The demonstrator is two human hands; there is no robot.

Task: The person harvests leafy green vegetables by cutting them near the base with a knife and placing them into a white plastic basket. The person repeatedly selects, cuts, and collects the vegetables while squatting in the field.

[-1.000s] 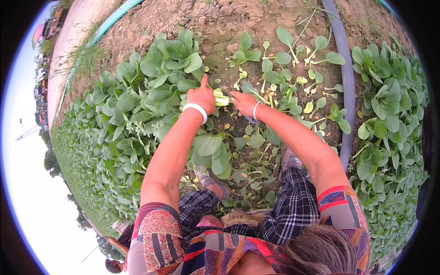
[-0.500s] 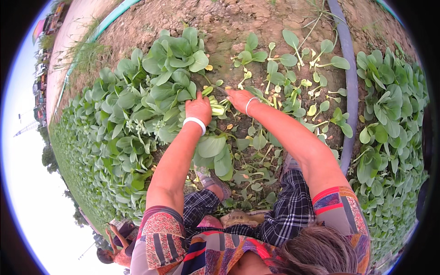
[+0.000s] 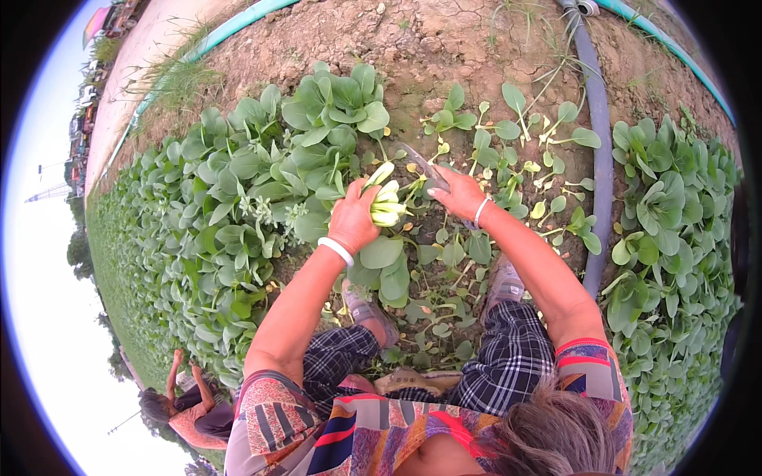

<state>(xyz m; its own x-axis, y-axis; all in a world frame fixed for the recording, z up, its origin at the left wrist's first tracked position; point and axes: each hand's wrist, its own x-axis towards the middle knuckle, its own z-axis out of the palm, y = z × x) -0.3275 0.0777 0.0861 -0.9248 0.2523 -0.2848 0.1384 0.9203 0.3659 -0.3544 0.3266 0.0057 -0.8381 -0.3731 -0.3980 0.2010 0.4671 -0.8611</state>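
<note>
Closed around a bunch of bok choy [image 3: 386, 205], my left hand [image 3: 352, 216] keeps its pale, cut stem ends turned right. Some of the bunch's leaves hang below that hand. My right hand [image 3: 460, 195] grips a knife [image 3: 420, 163], its narrow dark blade pointing up and left, a little apart from the stems. The handle is mostly hidden in my fingers. Just beyond my left hand stand bok choy plants [image 3: 337, 103] with broad green leaves.
Dense bok choy fills the left, with another bed [image 3: 667, 214] on the right. A grey hose [image 3: 601, 151] runs beside loose leaves on the soil. My shoes [image 3: 508, 282] stand among fallen leaves. Another person [image 3: 194, 416] crouches at lower left. A teal pipe [image 3: 238, 25] borders the far soil.
My left hand has raised the bok choy, so its cut stem ends now show clearly. My right hand has drawn away to the right, exposing the knife blade. The view has shifted slightly.
</note>
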